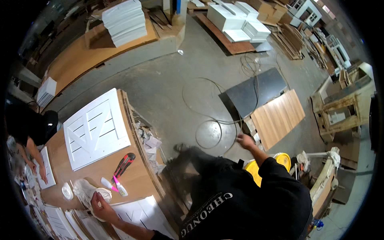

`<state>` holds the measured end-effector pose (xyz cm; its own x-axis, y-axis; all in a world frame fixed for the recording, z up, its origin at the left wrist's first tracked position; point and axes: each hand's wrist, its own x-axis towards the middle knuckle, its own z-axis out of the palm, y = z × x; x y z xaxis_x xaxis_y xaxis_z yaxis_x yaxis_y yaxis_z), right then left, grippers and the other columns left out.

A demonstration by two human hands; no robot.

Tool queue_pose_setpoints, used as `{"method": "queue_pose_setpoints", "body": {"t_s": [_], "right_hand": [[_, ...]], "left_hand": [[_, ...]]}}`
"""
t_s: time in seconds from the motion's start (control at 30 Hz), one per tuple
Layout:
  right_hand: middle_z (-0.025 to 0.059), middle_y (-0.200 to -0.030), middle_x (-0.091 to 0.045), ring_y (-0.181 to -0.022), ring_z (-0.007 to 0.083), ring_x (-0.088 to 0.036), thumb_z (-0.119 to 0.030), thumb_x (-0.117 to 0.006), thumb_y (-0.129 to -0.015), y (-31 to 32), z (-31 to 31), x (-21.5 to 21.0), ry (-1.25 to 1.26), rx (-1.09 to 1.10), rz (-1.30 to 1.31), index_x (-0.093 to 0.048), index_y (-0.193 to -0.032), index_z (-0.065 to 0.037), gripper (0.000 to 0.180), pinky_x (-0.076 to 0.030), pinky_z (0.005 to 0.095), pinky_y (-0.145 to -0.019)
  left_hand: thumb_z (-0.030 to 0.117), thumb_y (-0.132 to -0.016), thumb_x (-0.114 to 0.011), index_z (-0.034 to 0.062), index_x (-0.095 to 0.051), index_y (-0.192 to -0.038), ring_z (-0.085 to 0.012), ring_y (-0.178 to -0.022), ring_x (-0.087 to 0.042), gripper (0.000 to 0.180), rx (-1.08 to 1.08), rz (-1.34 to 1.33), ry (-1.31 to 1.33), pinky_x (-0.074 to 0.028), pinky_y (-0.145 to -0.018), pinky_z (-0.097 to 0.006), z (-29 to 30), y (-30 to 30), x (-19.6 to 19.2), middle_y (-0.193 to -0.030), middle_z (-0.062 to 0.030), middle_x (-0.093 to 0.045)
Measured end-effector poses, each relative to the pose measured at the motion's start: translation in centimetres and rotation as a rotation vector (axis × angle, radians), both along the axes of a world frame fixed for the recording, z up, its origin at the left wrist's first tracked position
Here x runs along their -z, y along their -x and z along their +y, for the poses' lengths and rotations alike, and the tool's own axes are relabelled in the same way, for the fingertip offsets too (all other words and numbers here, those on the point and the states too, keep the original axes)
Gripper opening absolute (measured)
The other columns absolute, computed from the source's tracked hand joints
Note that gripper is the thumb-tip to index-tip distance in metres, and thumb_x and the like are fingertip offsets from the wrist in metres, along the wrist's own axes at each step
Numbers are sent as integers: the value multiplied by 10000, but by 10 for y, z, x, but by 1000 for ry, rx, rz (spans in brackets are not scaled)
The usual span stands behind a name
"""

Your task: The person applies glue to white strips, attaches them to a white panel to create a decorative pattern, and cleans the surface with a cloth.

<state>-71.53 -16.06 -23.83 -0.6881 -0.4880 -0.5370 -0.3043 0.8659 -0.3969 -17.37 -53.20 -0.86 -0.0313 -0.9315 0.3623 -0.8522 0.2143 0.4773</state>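
My left hand (103, 209) is over the near part of the brown worktable (138, 170), fingertips pinched together beside a white container in crumpled plastic (85, 190). Whatever it pinches is too small to make out. Two small white bottles with pink tips (116, 186) lie just beyond, close to a red-and-black hand tool (125, 165). A white panel with diagonal grooves (97, 130) lies flat farther up the table; part of another white panel (146, 216) shows under my left forearm. Out to the right, my right hand (246, 141) is curled closed near a wood-grain board; its contents are hidden.
A co-worker's hands (40, 170) rest on a small white panel at the far left. Yellow buckets (283, 161) stand by my right arm. A looped hose (210, 121) crosses the floor near a dark board (256, 93) and a wood-grain board (279, 119). White panels (125, 22) are stacked behind.
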Motion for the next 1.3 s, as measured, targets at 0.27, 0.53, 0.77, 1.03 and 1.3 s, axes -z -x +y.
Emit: {"method": "queue_pose_setpoints", "body": {"t_s": [0.27, 0.53, 0.77, 1.03, 1.3], "right_hand": [[202, -958, -655, -872, 378, -621, -309, -714, -722, -39, 186, 69, -124, 303, -87, -677, -950, -60, 340, -484, 449, -738], [171, -738, -663, -717, 346, -636, -295, -687, -733, 201, -176, 62, 109, 232, 113, -676, -742, -43, 253, -501, 408, -676], [216, -689, -581, -648, 375, -573, -47, -528, -702, 383, -489, 21, 418, 56, 275, -563, -733, -29, 50, -447, 429, -591], [157, -901, -661, -825, 312, -647, -185, -517, -814, 343, -733, 44, -136, -576, 250, -656, -747, -77, 188, -511, 402, -715], [149, -693, -632, -664, 345, -604, -219, -622, -742, 404, -911, 92, -251, -716, 236, -637, -629, -60, 196, -485, 451, -615]], "left_hand": [[79, -827, -633, 7, -653, -841, -174, -679, -584, 75, 179, 161, -169, -465, -605, -297, -32, 201, 28, -753, -86, -634], [195, -771, -732, 42, -588, -666, -215, -551, -552, 235, 785, 363, -414, -437, -517, -310, -129, 464, 15, -628, -68, -566], [331, -783, -708, 87, -549, -622, -271, -530, -558, 333, 636, 218, -266, -419, -483, -360, -268, 508, 16, -587, -77, -551], [-14, -722, -644, 82, -604, -1082, -218, -594, -497, 375, -105, 525, 72, -439, -598, -338, -477, 466, 54, -676, -56, -480], [5, -765, -563, 89, -605, -1113, -284, -758, -546, 360, -63, 494, -18, -450, -698, -386, -692, 421, 63, -871, -125, -586]]}}
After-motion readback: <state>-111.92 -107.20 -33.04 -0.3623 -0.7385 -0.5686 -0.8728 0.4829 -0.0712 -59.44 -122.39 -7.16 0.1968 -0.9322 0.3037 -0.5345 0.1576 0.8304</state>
